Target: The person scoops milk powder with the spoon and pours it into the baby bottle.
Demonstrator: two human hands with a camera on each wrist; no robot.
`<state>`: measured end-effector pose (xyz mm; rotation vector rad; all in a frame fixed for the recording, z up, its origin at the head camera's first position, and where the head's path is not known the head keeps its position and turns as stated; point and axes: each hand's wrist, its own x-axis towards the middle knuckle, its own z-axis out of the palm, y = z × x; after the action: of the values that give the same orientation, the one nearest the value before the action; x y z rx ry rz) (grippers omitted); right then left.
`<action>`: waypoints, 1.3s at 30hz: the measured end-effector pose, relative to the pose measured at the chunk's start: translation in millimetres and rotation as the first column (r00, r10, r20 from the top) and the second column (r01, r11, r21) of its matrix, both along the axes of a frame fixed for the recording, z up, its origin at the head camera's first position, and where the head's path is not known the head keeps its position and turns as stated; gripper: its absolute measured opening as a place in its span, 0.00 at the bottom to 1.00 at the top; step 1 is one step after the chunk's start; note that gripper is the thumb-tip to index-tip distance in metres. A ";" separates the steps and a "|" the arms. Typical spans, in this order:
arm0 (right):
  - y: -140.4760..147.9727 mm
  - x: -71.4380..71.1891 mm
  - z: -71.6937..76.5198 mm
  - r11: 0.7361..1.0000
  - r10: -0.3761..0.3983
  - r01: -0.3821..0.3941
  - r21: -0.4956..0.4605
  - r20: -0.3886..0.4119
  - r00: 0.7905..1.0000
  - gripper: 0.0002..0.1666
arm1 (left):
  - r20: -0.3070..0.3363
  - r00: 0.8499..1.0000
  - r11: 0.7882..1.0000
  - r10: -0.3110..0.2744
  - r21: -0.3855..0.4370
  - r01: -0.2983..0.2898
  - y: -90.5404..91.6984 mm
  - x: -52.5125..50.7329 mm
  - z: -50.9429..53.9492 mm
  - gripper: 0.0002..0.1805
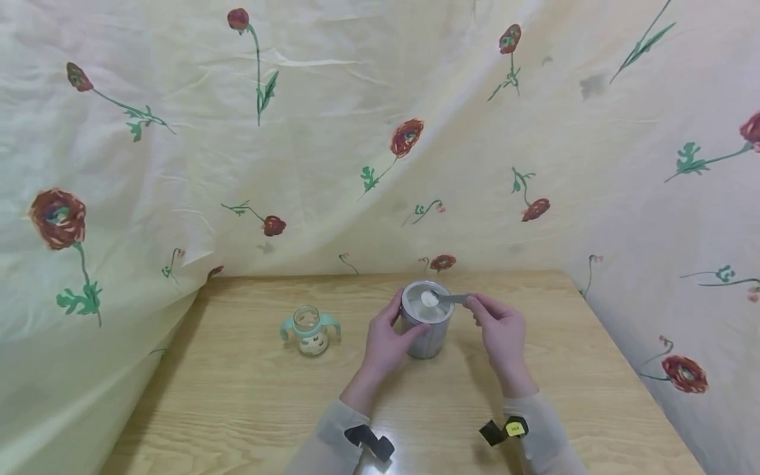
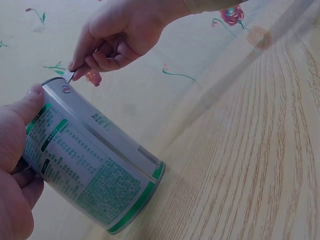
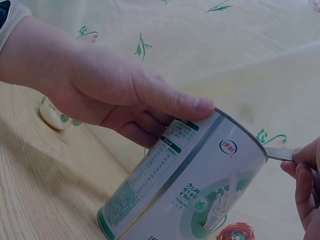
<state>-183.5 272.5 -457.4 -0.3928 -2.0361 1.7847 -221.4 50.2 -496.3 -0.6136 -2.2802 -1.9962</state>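
Observation:
A milk powder can (image 1: 426,333), lidless, stands on the table, its white and green printed side plain in both wrist views. My left hand (image 1: 386,340) grips it round the upper side, with the thumb near the rim in the right wrist view. Between the thumb and fingers of my right hand (image 1: 501,330) is the handle of a metal spoon (image 1: 454,299). White powder (image 1: 429,299) fills the spoon's bowl, which is over the can's mouth. In the left wrist view the can (image 2: 95,160) hides the bowl.
To the left on the wooden table (image 1: 249,396) stands a clear baby bottle (image 1: 311,333) with mint-green handles and no cap. A flowered cloth (image 1: 320,132) hangs behind the table and along its sides.

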 end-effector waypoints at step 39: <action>7.3 -0.9 1.8 1.000 0.012 -0.012 -0.010 0.082 0.997 0.26 | 0.010 1.000 1.000 -0.007 -0.010 0.007 -1.1 -1.4 -2.5 0.51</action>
<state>-184.4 279.8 -455.6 -0.4648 -2.0905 1.8136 -222.8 49.1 -498.9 -0.6146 -2.2982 -1.9966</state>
